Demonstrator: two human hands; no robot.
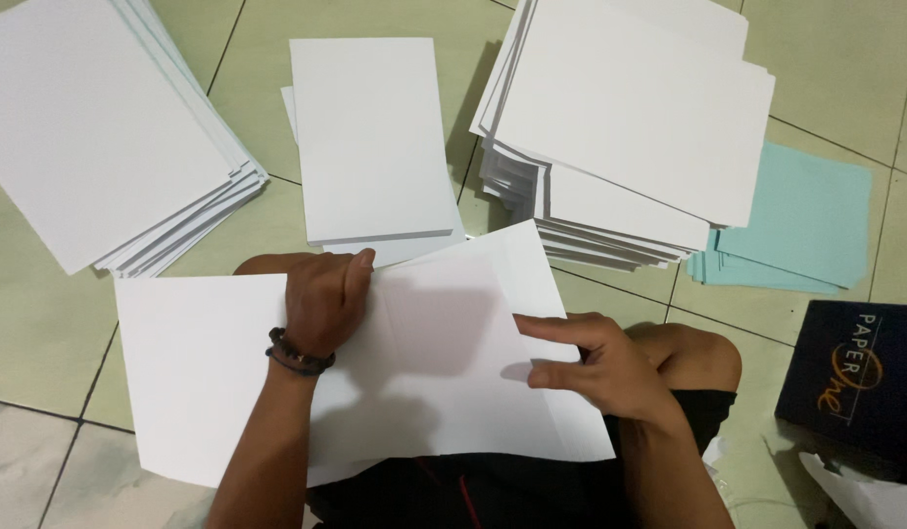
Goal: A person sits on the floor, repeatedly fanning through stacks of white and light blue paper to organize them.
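A large white paper sheet (199,362) lies across my lap, its right half folded over toward the middle. My left hand (321,299), with a dark bead bracelet at the wrist, presses fingers down on the sheet's top edge near the fold. My right hand (596,367) pinches the edge of the folded flap (453,304) between thumb and forefinger. Just beyond the sheet sits a small pile of folded white sheets (370,137) on the tiled floor.
A tall stack of white paper (630,118) stands at the upper right, another fanned stack (91,127) at the upper left. Light teal sheets (801,220) lie at the right. A dark paper box (855,382) sits by my right knee on the green tile floor (42,333).
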